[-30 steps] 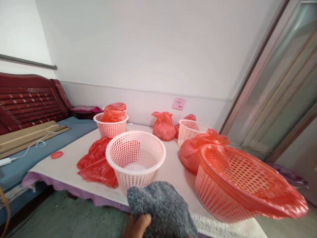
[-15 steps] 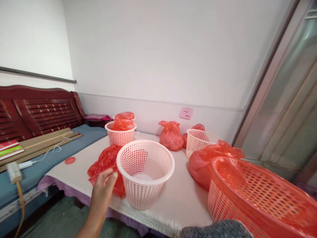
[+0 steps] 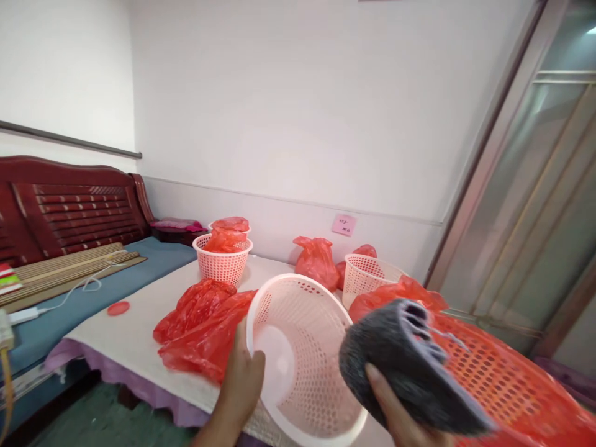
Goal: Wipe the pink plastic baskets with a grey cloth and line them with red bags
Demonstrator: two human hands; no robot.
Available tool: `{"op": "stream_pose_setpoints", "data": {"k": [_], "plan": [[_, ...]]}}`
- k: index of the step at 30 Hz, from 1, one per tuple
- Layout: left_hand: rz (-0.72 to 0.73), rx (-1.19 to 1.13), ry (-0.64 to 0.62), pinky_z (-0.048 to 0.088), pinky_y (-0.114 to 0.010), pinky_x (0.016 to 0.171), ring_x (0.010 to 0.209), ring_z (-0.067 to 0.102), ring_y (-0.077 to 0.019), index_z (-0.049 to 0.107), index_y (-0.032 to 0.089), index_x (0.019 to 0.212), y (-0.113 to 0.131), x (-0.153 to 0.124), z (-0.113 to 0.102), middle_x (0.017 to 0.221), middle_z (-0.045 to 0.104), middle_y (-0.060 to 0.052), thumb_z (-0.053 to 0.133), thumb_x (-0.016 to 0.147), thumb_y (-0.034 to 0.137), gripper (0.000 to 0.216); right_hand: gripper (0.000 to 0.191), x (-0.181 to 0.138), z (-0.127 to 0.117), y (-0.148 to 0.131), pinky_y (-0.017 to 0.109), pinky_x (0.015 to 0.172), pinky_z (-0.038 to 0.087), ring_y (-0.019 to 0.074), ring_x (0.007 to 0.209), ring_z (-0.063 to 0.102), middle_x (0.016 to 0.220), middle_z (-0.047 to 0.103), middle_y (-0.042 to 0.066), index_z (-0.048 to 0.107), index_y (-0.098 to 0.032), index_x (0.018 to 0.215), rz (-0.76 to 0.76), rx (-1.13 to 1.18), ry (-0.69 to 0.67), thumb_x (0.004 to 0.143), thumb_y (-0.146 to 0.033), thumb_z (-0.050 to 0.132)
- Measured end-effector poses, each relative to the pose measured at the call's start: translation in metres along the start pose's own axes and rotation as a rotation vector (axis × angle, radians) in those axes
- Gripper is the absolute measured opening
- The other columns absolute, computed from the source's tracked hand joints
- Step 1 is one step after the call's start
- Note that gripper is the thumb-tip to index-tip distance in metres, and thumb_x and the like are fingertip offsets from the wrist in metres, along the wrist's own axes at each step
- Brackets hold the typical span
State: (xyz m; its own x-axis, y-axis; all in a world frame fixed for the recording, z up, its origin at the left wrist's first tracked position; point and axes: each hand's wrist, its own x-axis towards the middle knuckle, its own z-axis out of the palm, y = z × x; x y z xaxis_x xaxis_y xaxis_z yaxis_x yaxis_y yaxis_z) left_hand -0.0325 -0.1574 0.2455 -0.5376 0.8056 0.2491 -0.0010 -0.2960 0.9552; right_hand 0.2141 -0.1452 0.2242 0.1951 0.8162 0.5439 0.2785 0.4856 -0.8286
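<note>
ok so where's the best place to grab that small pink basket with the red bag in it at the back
Take the small pink basket by its rolled rim, coming from above at the near side. It stands upright and its mesh wall tapers downward, so the rim is the widest firm edge. The red bag bulges out of the top, so fingers should hook the rim's outside, probably not reach inside.

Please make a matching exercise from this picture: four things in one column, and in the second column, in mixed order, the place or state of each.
1. pale pink basket
2. grey cloth
3. small red lid
4. pink note

A. stuck on the wall
B. tilted, gripped at the rim by the left hand
C. lying flat near the table's left edge
D. held in the right hand

Pairs: 1-B, 2-D, 3-C, 4-A
</note>
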Motion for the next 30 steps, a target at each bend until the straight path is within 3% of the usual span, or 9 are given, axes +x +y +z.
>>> {"op": "stream_pose_setpoints", "data": {"k": [2, 5, 7, 10, 13, 16, 22, 25, 30], "plan": [[-0.014, -0.061, -0.029, 0.02, -0.038, 0.119, 0.141, 0.036, -0.0281, 0.058, 0.021, 0.125, 0.0, -0.021, 0.011, 0.141, 0.054, -0.009, 0.058, 0.06, 0.006, 0.066, 0.042, 0.018, 0.031, -0.027, 0.054, 0.112, 0.035, 0.0333, 0.119, 0.056, 0.127, 0.063, 0.009, 0.067, -0.024, 0.113, -0.109, -0.012, -0.084, 0.072, -0.031, 0.073], [0.015, -0.183, -0.053, 0.015, -0.036, 0.121, 0.143, 0.033, -0.029, 0.061, 0.021, 0.122, -0.013, -0.044, 0.023, 0.14, 0.055, -0.01, 0.064, 0.059, 0.008, 0.064, 0.06, 0.032, 0.072, -0.066, 0.048, 0.108, 0.041, 0.029, 0.127, 0.05, 0.142, 0.048, 0.011, 0.053, -0.024, 0.133, -0.462, -0.194, -0.451, 0.075, -0.012, 0.057], [0.003, -0.183, -0.034, 0.015, -0.036, 0.121, 0.143, 0.033, -0.0314, 0.067, 0.022, 0.11, -0.026, -0.052, 0.024, 0.131, 0.061, -0.012, 0.067, 0.06, 0.011, 0.052, 0.075, 0.032, 0.089, -0.084, 0.046, 0.103, 0.046, 0.0304, 0.127, 0.051, 0.147, 0.04, 0.012, 0.045, -0.023, 0.139, -0.522, -0.308, -0.622, 0.067, -0.009, 0.057], [-0.096, 0.021, -0.032, 0.012, -0.04, 0.121, 0.144, 0.03, -0.0346, 0.067, 0.025, 0.1, -0.042, -0.055, 0.015, 0.116, 0.068, -0.013, 0.069, 0.063, 0.017, 0.039, 0.079, 0.031, 0.1, -0.092, 0.044, 0.098, 0.049, 0.0306, 0.123, 0.053, 0.148, 0.038, 0.011, 0.041, -0.024, 0.141, -0.544, -0.434, -0.755, 0.065, -0.01, 0.056], [-0.098, 0.005, -0.023, 0.014, -0.042, 0.121, 0.145, 0.027, -0.0342, 0.063, 0.024, 0.114, -0.045, -0.055, 0.006, 0.123, 0.066, -0.012, 0.067, 0.062, 0.015, 0.053, 0.073, 0.04, 0.1, -0.09, 0.041, 0.092, 0.051, 0.0282, 0.116, 0.057, 0.146, 0.042, 0.011, 0.042, -0.021, 0.138, -0.587, -0.55, -0.725, 0.068, -0.006, 0.051], [0.008, -0.043, -0.016, 0.02, -0.042, 0.12, 0.145, 0.028, -0.0317, 0.055, 0.02, 0.128, -0.038, -0.056, 0.0, 0.139, 0.056, -0.01, 0.061, 0.065, 0.014, 0.064, 0.07, 0.063, 0.095, -0.082, 0.039, 0.086, 0.051, 0.0285, 0.112, 0.059, 0.143, 0.046, 0.011, 0.043, -0.019, 0.136, -0.572, -0.706, -0.606, 0.069, -0.004, 0.048], [0.1, 0.168, 0.046, 0.029, -0.043, 0.117, 0.138, 0.042, -0.0299, 0.047, 0.016, 0.135, -0.041, -0.059, -0.011, 0.141, 0.054, -0.012, 0.051, 0.076, 0.02, 0.06, 0.054, 0.107, 0.067, -0.047, 0.033, 0.07, 0.047, 0.0266, 0.095, 0.065, 0.135, 0.054, 0.011, 0.048, -0.02, 0.131, -0.279, -0.922, -0.417, 0.077, -0.013, 0.049], [0.039, 0.166, 0.095, 0.033, -0.044, 0.114, 0.134, 0.046, -0.031, 0.051, 0.017, 0.132, -0.044, -0.059, -0.014, 0.135, 0.058, -0.012, 0.051, 0.077, 0.026, 0.055, 0.057, 0.105, 0.046, -0.029, 0.032, 0.073, 0.045, 0.0259, 0.095, 0.065, 0.126, 0.059, 0.012, 0.047, -0.019, 0.133, -0.126, -0.95, -0.405, 0.077, -0.01, 0.047], [-0.038, 0.084, 0.152, 0.039, -0.045, 0.109, 0.128, 0.05, -0.0334, 0.054, 0.019, 0.129, -0.036, -0.051, -0.019, 0.132, 0.06, -0.011, 0.058, 0.073, 0.03, 0.057, 0.061, 0.089, 0.015, -0.006, 0.037, 0.081, 0.044, 0.0305, 0.098, 0.064, 0.12, 0.06, 0.017, 0.051, -0.012, 0.13, -0.028, -0.839, -0.403, 0.069, -0.003, 0.048]]}}
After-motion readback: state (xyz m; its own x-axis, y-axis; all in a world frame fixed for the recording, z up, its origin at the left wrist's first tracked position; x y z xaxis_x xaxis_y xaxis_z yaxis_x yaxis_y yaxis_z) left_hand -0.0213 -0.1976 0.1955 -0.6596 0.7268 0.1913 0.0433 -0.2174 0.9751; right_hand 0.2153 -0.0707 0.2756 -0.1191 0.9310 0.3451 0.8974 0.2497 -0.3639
